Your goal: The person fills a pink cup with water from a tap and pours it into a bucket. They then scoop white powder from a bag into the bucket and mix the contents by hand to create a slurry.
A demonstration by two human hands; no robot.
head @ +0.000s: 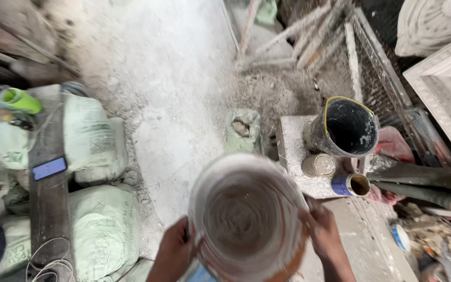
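Plaster-caked bucket (246, 219), left hand (173, 250), right hand (323, 230), fingers pressed against opposite sides

Both forearms reach forward and low from the bottom of the view, set apart from each other. The left hand (176, 249) is turned palm inward, its fingers curled and pressed flat against a curved surface. The right hand (323, 230) mirrors it on the other side, fingers spread and bent in a firm grasp, wrist angled slightly outward.
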